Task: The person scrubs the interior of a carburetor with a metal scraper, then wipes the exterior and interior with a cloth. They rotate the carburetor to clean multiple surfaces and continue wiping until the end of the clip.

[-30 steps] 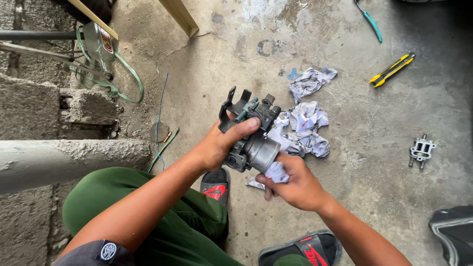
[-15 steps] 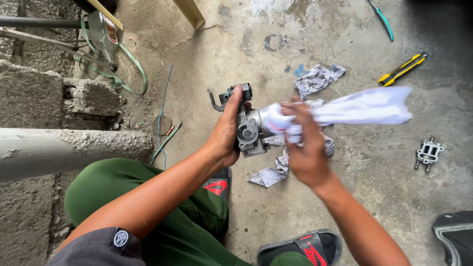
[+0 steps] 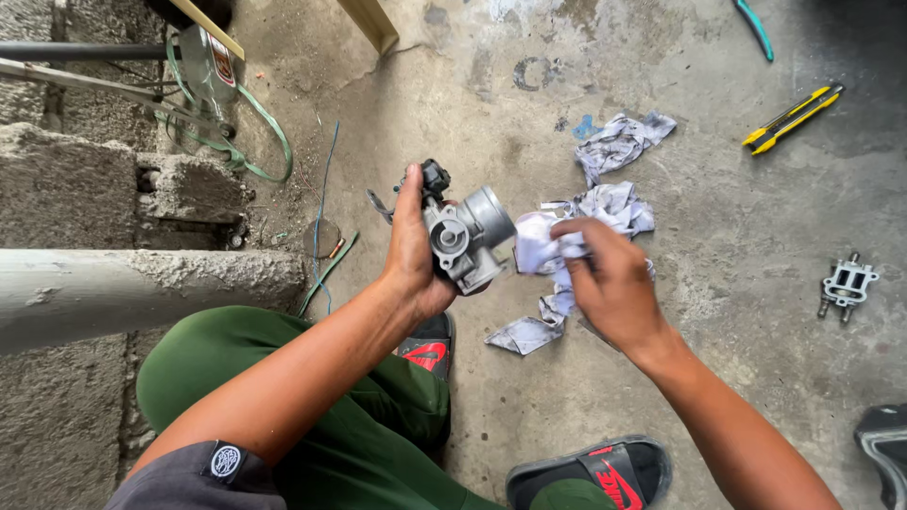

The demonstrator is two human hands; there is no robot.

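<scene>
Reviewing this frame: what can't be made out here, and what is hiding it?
- Head view: the back of the grey metal throttle body is covered by the left hand.
- The right hand's grip on the crumpled white rag: its fingertips are buried in the cloth.
- The dark grey object at lower right is cut off by the frame edge.
- The small silver metal bracket on the concrete floor is too small for detail.

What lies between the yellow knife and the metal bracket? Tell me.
Only bare concrete floor lies between the knife and the bracket, as the head view shows.
</scene>
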